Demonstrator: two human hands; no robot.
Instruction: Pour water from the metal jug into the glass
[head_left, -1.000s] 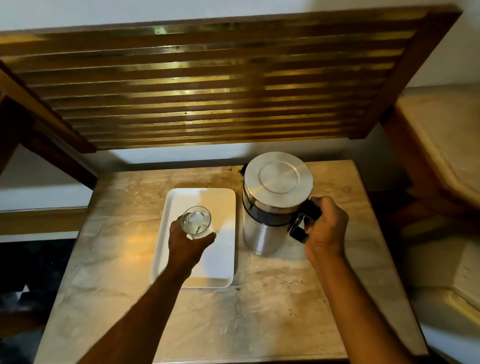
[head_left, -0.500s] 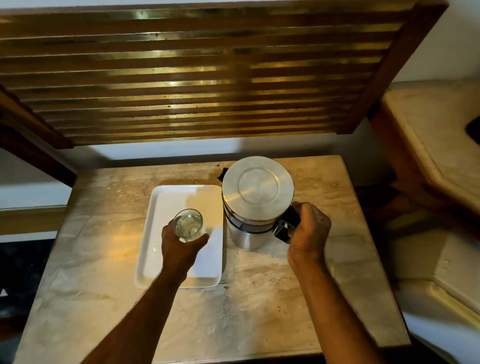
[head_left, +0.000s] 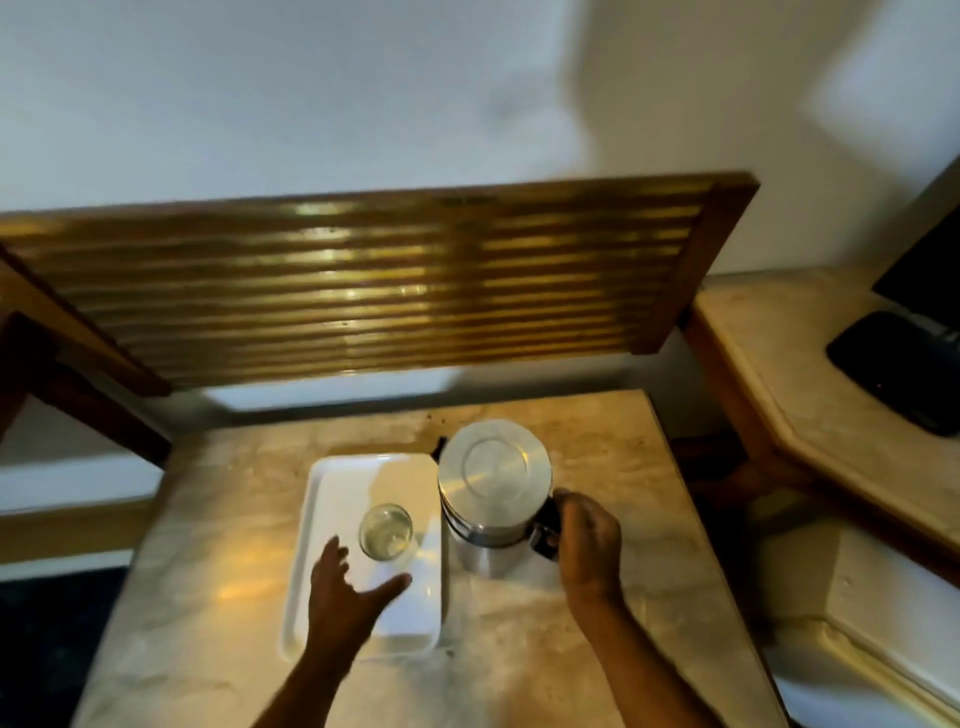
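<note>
Water seems to sit low in the glass (head_left: 386, 532), though blur keeps us from judging the level; it stands upright on the white tray (head_left: 332, 519), just below centre of the frame. Our left hand (head_left: 345, 597) hovers just below the glass with its grip wide, fingers and thumb spread and touching nothing we can make out. We read this as the glass being parked on the tray so any drips land there rather than on the worktop (head_left: 597, 649).

Beside the tray's right edge stands the metal jug (head_left: 493, 499), upright on the worktop, its flat round lid facing us, its brushed body catching warm light. Our right hand (head_left: 587, 545) is curled around the dark handle (head_left: 545, 530) on the jug's right side, grip closed on it, which keeps the spout side turned toward the glass. We judge pouring is either finished or about to begin; the frame does not settle which.
</note>
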